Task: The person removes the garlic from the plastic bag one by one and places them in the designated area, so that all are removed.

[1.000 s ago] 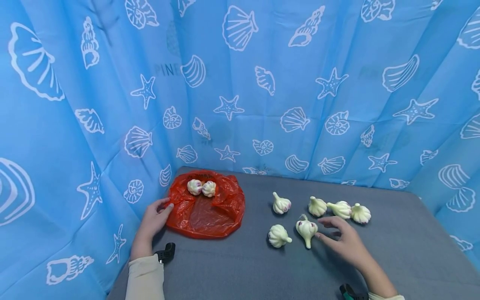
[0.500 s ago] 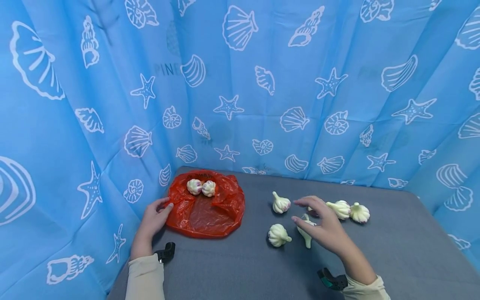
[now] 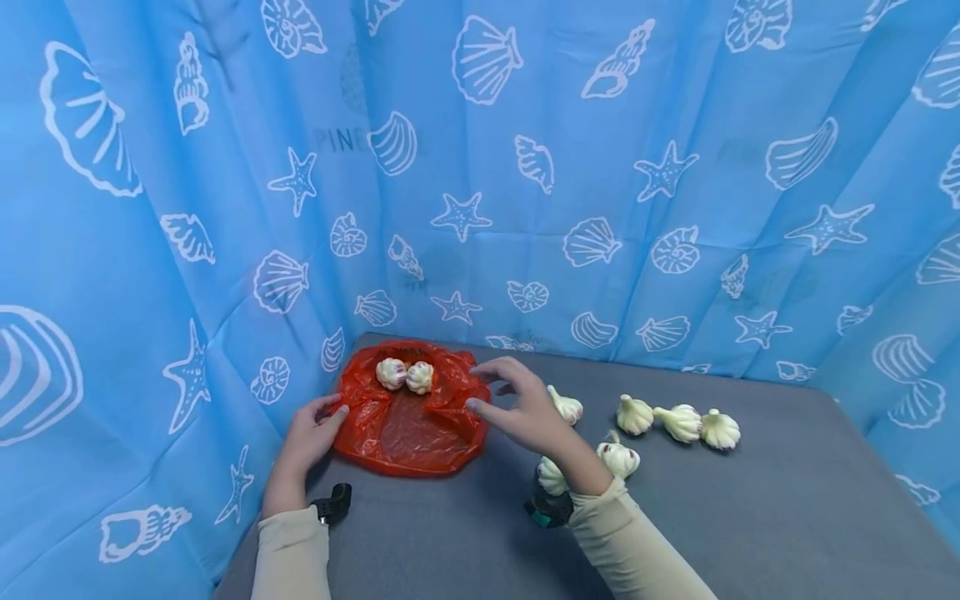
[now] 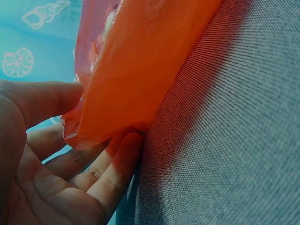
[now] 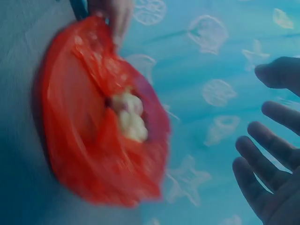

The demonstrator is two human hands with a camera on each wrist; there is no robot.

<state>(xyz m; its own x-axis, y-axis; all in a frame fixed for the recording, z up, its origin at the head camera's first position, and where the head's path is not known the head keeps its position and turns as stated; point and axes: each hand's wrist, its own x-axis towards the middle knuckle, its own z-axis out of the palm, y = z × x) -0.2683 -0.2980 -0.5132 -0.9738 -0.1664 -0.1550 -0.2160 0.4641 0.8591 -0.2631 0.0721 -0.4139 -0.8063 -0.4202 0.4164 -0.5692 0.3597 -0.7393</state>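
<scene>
Blue seashell curtains (image 3: 600, 167) wall in the grey bench (image 3: 750, 517). Left hand (image 3: 303, 446) pinches the red bag (image 3: 408, 425) rim, steadying it; right hand (image 3: 525, 408), grip wide and empty, hovers beside its mouth. Two garlic bulbs (image 3: 405, 375) lie inside, beyond both hands.

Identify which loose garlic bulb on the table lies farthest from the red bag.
The rightmost garlic bulb, ending the back row; the other loose bulbs lie nearer the red bag.

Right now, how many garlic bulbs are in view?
8. Two in the red bag at and; six on the table, and, partly hidden by the right wrist.
</scene>
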